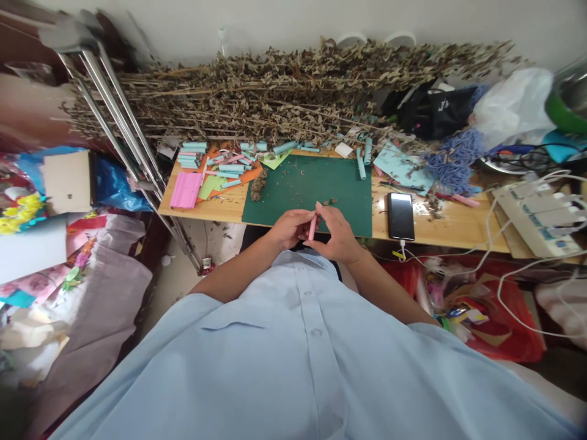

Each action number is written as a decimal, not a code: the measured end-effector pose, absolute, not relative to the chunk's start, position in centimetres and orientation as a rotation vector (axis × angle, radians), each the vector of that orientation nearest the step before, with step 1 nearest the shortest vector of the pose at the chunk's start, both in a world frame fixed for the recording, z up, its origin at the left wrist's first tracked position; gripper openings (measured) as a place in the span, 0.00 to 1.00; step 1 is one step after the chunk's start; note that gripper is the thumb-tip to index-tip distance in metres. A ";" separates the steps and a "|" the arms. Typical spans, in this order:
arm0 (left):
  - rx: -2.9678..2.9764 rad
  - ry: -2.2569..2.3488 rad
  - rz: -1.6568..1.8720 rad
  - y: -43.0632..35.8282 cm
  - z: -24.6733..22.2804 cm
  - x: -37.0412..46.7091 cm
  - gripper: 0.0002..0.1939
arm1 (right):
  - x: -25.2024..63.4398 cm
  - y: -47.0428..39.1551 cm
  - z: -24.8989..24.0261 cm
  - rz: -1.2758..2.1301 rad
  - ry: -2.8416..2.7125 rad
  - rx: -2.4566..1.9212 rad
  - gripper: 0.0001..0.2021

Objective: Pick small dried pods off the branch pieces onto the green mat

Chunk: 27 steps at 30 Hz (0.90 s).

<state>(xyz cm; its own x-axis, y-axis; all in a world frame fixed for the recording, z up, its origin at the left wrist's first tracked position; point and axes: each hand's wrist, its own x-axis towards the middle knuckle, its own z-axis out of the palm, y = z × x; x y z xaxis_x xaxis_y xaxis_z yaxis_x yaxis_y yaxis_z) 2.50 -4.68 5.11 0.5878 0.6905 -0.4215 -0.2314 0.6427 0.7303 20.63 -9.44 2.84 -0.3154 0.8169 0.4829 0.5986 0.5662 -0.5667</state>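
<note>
A small pink paper roll stands nearly upright between my hands, just over the front edge of the green cutting mat. My left hand has its fingers curled against the roll's left side. My right hand grips it from the right, index finger near the upper end and thumb near the lower end. On the mat lie a clump of dried plant matter and scattered crumbs. Blue paper rolls and a pink stack of paper are to the left.
Dried leafy stalks lie across the back. A charging phone, blue twine and a power strip are on the right. A metal tripod-like stand rises at the left, and a red bag sits below the table.
</note>
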 end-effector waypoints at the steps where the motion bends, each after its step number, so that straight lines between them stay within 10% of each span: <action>1: 0.675 0.763 0.595 -4.7 5.0 2.7 0.25 | 20.8 -9.5 2.9 0.376 -2.035 -1.128 0.49; 27: 0.737 0.763 0.655 -5.6 5.3 4.9 0.27 | 22.9 -10.7 1.7 0.339 -1.907 -1.069 0.54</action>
<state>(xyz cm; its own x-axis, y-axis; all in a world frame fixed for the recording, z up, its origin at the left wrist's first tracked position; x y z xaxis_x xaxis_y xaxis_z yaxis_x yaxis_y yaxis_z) 4.93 -5.62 5.34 0.5567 0.7444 -0.3687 -0.2516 0.5741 0.7792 22.92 -10.73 1.74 -0.2250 0.7882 0.5728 0.5428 0.5896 -0.5982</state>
